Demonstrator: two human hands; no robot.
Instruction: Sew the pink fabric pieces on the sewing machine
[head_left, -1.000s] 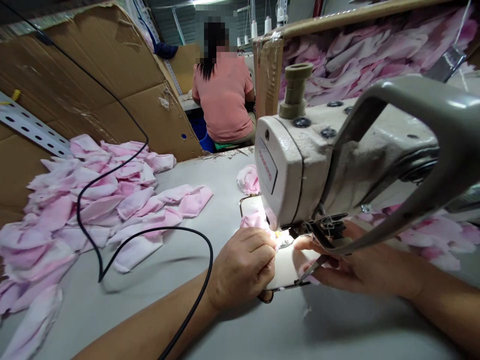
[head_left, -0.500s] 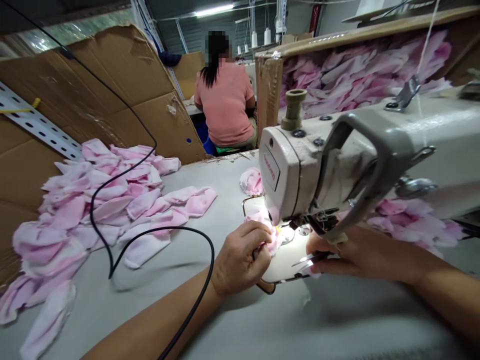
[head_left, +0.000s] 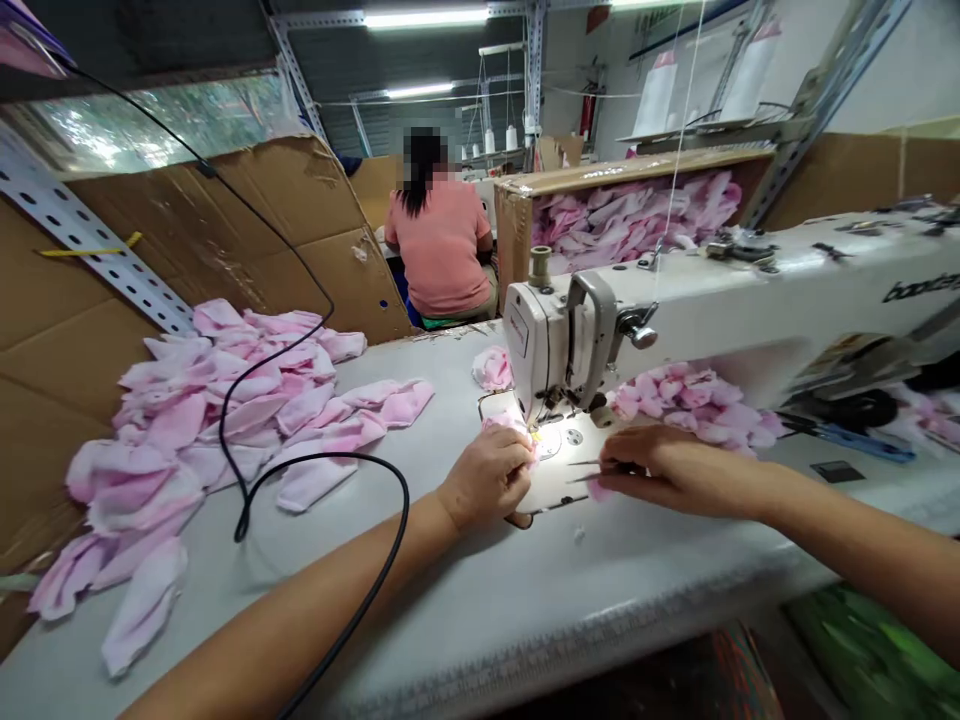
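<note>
1. Near the back edge of the surface (head_left: pixel 450 650), at the foot of the white sewing machine (head_left: pixel 720 290), a pink fabric piece (head_left: pixel 510 425) lies bunched on the lit machine bed, right beside the needle area.
2. The left hand (head_left: pixel 487 478) is closed around that piece, with its fingers curled over the cloth and pressing it down.
3. The right hand (head_left: pixel 679 470) is narrowly closed on pointed metal snips (head_left: pixel 592 470), whose slim blades aim toward the fabric. From this view they could instead be tweezers.
4. The piece looks light, soft and limp, so it will likely bunch or slide rather than hold a shape. Flat finger pads close to the needle should control it best, while a grip far from that spot would likely let it drift.
5. Beside the left end of the surface sits a loose heap of similar pink pieces (head_left: pixel 225 400), crossed by a black cable (head_left: pixel 330 456).
6. Another pink bundle (head_left: pixel 491 368) lies behind the machine head, and more pink pieces (head_left: pixel 682 390) lie beneath the machine's arm.
7. Beyond the surface's back edge, a co-worker (head_left: pixel 439 250) sits facing away, with both hands out of sight.
</note>
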